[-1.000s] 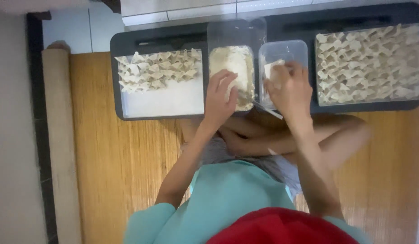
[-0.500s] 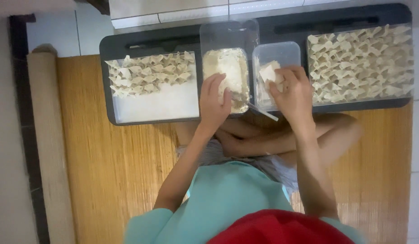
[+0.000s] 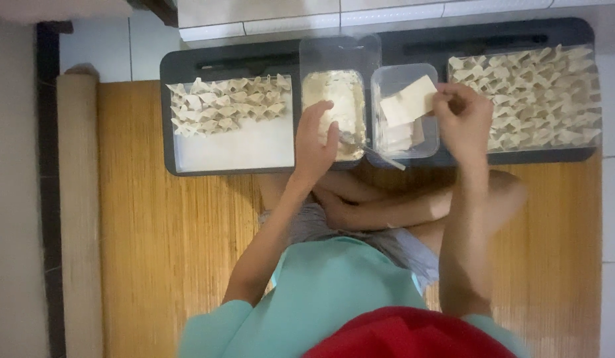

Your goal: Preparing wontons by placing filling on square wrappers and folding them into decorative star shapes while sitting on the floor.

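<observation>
Landmark: the long dark grey plastic tray (image 3: pixel 188 66) lying across the floor ahead of you.

Nearest you, on your side of the tray: your crossed legs on the woven straw-coloured floor mat (image 3: pixel 161 252), with its rolled-up edge (image 3: pixel 78 212) well to the left of the tray's left end.

At the tray's near edge, about the middle: your left hand (image 3: pixel 317 142), fingers loosely curled, resting over the clear rectangular plastic tub of pale filling (image 3: pixel 334 99). A thin metal spoon (image 3: pixel 380 158) lies just right of that hand, its handle sticking out over the tray's near rim. Can't tell whether the left hand grips anything.

Just right of the filling tub, still mid-tray: the clear rectangular plastic tub of square wrappers (image 3: pixel 404 136). Your right hand (image 3: pixel 463 122) is at that tub's right side, fingers pinched on one pale square dough wrapper (image 3: pixel 408 101) held lifted over the tub.

Left section of the tray: folded pale dumplings (image 3: pixel 224 105) in rows filling the far half; the near half is bare white sheet.

Right section of the tray: a larger batch of folded pale dumplings (image 3: pixel 540 93), filling that section.

Beyond the tray: white floor tiles (image 3: pixel 254 16).
</observation>
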